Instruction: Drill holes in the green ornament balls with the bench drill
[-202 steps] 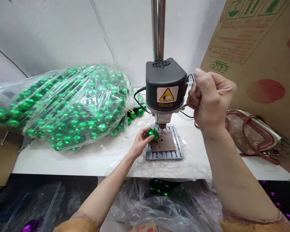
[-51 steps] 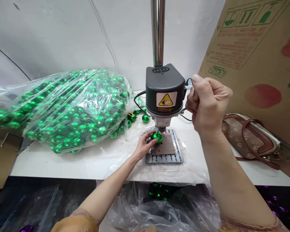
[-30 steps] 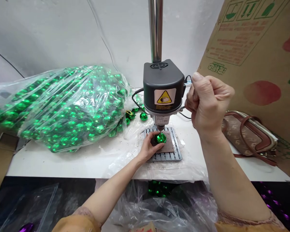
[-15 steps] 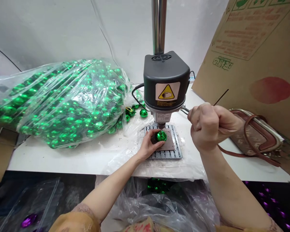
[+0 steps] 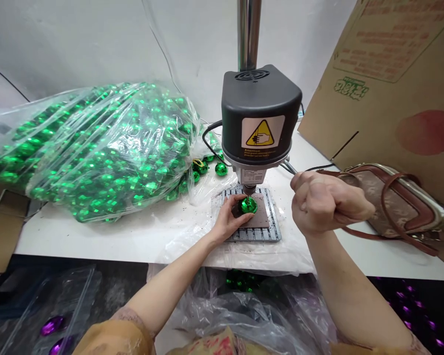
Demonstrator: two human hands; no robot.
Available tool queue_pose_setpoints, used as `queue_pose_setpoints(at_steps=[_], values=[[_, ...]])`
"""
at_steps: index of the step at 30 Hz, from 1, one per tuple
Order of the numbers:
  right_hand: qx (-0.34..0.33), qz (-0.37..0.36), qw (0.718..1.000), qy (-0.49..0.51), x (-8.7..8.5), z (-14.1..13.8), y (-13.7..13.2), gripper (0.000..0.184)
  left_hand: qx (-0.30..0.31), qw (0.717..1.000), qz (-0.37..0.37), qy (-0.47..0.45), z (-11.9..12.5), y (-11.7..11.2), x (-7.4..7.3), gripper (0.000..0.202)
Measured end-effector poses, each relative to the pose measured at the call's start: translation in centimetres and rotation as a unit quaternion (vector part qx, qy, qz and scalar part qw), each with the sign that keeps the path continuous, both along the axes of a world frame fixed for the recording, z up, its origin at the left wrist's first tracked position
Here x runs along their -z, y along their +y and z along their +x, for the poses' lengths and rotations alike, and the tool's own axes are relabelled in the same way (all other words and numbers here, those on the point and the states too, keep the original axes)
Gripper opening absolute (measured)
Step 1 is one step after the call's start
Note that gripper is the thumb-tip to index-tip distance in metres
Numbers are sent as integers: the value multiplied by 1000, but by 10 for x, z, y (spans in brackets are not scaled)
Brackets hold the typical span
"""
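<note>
The white worktop (image 5: pixel 96 239) ran across in front of me, and on its left lay a big clear plastic bag (image 5: pixel 96 148) stuffed with shiny green balls, its mouth turned toward the middle. A large cardboard box (image 5: pixel 392 93) leaned at the right, with a brown patterned handbag (image 5: pixel 399 202) lying just before it. In the middle stood the small drill press: its steel column (image 5: pixel 249 34) rose out of view, and its dark grey head (image 5: pixel 261 113), with a yellow warning label, hung low over the ribbed metal base (image 5: pixel 274 229). Beneath the worktop's edge hung crumpled clear plastic (image 5: pixel 244 310) with some green balls inside, and a few purple balls (image 5: pixel 52 326) lay lower left. My right hand (image 5: pixel 329 203) was clenched in a fist around the press's thin lever (image 5: pixel 289 167), beside the head and in front of the handbag. My left hand (image 5: pixel 227 223) rested on the base, thumb and fingers pinching one green ball (image 5: pixel 248 204) from its left side. That ball sat on the brown pad (image 5: pixel 261 219) on the base, directly under the chuck, the bit meeting its top. A few loose green balls (image 5: pixel 221 169) lay by the bag's mouth, behind the base.
</note>
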State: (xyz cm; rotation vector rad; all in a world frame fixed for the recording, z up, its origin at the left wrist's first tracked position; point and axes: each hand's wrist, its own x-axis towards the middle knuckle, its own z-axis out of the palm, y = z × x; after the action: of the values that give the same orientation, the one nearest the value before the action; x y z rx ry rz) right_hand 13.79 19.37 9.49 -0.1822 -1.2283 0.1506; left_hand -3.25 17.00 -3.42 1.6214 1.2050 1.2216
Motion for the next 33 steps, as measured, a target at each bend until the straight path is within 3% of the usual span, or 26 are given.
queue_pose_setpoints(at_steps=[4, 8, 13, 18, 20, 23, 25, 27, 28, 30, 32, 33], values=[[3, -17, 1000, 10, -7, -3, -4, 49, -4, 1000, -1, -4, -1, 0, 1, 50], [35, -184, 981, 47, -47, -6, -7, 50, -5, 1000, 2, -1, 0, 0, 1, 51], [-44, -290, 956, 0, -93, -5, 8, 42, -27, 1000, -5, -7, 3, -4, -5, 51], [-86, -335, 938, 18, -103, -6, 17, 43, -65, 992, 105, 36, 2, -27, -21, 39], [-84, -332, 939, 18, -102, -7, 17, 43, -34, 983, 157, 86, 0, -50, -24, 36], [-86, -316, 945, 13, -100, -6, 15, 43, 98, 941, 243, 214, -4, -98, -17, 37], [-87, -306, 948, 6, -98, -5, 15, 42, 191, 870, 313, 329, -7, -127, -7, 37], [-86, -302, 949, 2, -97, -5, 15, 41, 231, 817, 361, 385, -14, -141, 1, 38], [-85, -301, 950, 3, -97, -5, 15, 41, 224, 815, 375, 381, -19, -140, 4, 38], [-84, -298, 951, 7, -97, -5, 15, 40, 145, 852, 374, 336, -31, -118, 2, 34], [-84, -296, 951, 10, -97, -6, 14, 40, 5, 898, 318, 304, -45, -73, -7, 26], [-81, -295, 952, 10, -97, -6, 13, 40, -69, 905, 282, 312, -51, -44, -14, 26]])
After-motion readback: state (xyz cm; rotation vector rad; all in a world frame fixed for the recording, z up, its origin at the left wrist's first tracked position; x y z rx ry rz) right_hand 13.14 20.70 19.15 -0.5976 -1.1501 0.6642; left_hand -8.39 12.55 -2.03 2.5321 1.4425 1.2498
